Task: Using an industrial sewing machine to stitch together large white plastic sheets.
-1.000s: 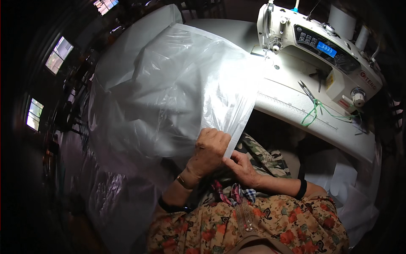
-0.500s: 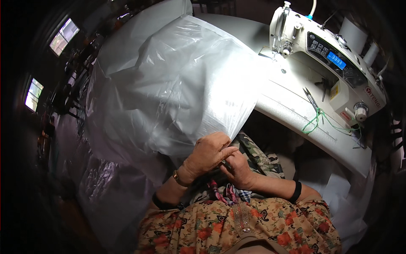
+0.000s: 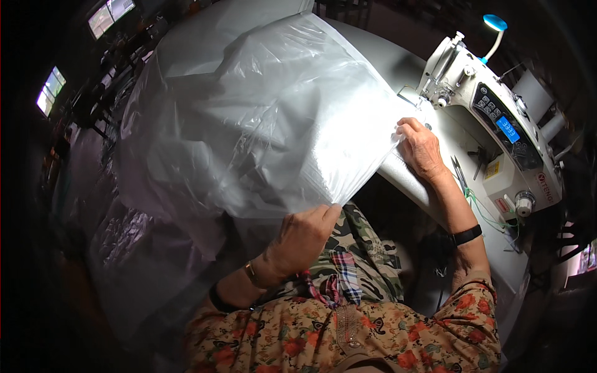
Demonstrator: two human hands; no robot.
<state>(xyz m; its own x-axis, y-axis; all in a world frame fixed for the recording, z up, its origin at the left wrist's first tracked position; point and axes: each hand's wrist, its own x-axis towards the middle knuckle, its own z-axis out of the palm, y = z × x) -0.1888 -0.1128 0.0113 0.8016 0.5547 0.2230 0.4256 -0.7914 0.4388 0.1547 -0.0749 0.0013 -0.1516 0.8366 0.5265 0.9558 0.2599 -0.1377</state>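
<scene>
A large sheet of translucent white plastic spreads over the table, its right edge running toward the needle area of a white sewing machine. With bent fingers, my left hand pinches the sheet's near corner above my lap. Farther up the same edge, beside the lit needle plate, my right hand is closed on the plastic with thumb and fingertips. The layers between those fingers are partly lost in the glare.
Dark scissors and a tangle of green thread lie on the machine bed, right of my right forearm. A small lamp rises behind the machine head. White thread cones stand at the far right. More crumpled plastic hangs at the left.
My right hand has left my left hand and moved up and right to the plastic's edge near the needle. The left hand stays at the near corner. The view has shifted slightly.
</scene>
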